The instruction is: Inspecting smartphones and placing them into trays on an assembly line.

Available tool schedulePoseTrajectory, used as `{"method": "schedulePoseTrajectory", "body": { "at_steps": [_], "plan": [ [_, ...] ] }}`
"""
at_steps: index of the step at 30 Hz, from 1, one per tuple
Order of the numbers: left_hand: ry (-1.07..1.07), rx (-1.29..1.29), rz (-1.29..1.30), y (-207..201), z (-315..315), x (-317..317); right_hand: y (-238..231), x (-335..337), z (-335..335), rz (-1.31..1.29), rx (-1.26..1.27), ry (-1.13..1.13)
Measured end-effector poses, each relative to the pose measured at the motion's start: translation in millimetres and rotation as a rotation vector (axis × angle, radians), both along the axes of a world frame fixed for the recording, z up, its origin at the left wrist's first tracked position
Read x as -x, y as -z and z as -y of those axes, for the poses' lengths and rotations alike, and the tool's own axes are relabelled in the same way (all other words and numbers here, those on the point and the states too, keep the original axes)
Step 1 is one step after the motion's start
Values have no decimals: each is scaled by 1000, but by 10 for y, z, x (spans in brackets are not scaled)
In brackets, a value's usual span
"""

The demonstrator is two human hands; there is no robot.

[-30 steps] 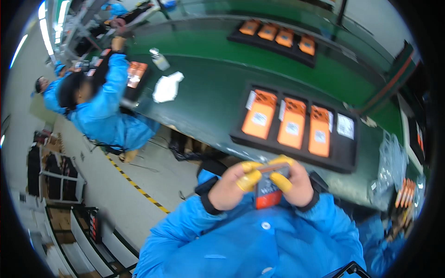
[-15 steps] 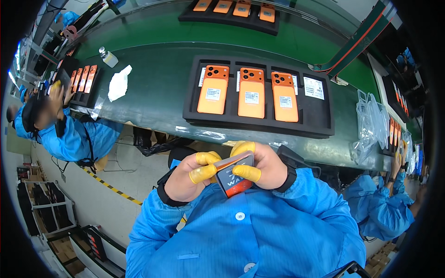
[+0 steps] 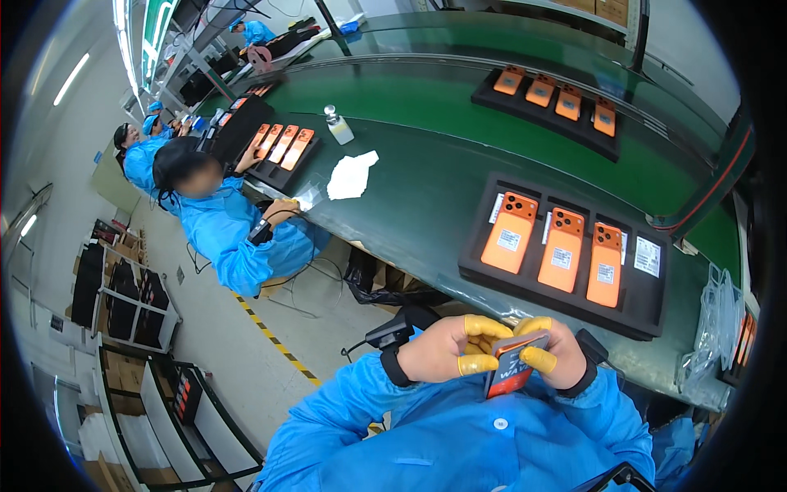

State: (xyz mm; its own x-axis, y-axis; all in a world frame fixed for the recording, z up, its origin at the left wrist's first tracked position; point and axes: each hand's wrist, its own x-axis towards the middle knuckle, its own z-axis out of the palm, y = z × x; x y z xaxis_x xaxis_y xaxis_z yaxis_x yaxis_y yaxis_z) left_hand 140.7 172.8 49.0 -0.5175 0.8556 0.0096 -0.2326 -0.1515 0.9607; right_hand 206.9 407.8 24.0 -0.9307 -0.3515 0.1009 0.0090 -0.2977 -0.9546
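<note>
In front of my chest I hold a phone (image 3: 510, 371) tilted, its dark printed face with a red lower end toward me. A strip of orange shows along its upper edge. My right hand (image 3: 557, 353) grips it by the right side, yellow-covered thumb on the face. My left hand (image 3: 447, 348) closes on the left edge with yellow-covered thumb and fingers; the fingertips behind the phone are partly hidden. Beyond my hands lies a black foam tray (image 3: 471, 271) with three orange phones, the middle one (image 3: 561, 250) among them, camera ends away from me. A white label (image 3: 647, 257) lies in its right-hand slot.
A green workbench (image 3: 410, 197) carries a white cloth (image 3: 351, 176), a small bottle (image 3: 338, 127) and clear plastic bags (image 3: 709, 328). Another phone tray (image 3: 541, 115) sits farther back. At left, a co-worker (image 3: 238, 221) in blue handles phones in a tray. Shelving (image 3: 156, 410) stands lower left.
My view has swung left, so the tray and my hands appear farther right. Both hands remain at the phone; the left fingers are spread a little wider at its edge.
</note>
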Motion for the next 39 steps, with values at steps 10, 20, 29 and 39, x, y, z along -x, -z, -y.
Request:
{"method": "schedulePoseTrajectory", "body": {
  "at_steps": [10,20,29,39],
  "plan": [
    [56,174,-304,-106,111,148,52,33,155,80,110,2],
    [100,171,-275,-71,163,191,21,97,133,-22,-35,-18],
    [-24,258,-329,-192,156,114,108,134,120,-14,-83,-4],
    [-101,536,-616,-438,108,-5,83,138,148,4,-63,-13]
  ]
}}
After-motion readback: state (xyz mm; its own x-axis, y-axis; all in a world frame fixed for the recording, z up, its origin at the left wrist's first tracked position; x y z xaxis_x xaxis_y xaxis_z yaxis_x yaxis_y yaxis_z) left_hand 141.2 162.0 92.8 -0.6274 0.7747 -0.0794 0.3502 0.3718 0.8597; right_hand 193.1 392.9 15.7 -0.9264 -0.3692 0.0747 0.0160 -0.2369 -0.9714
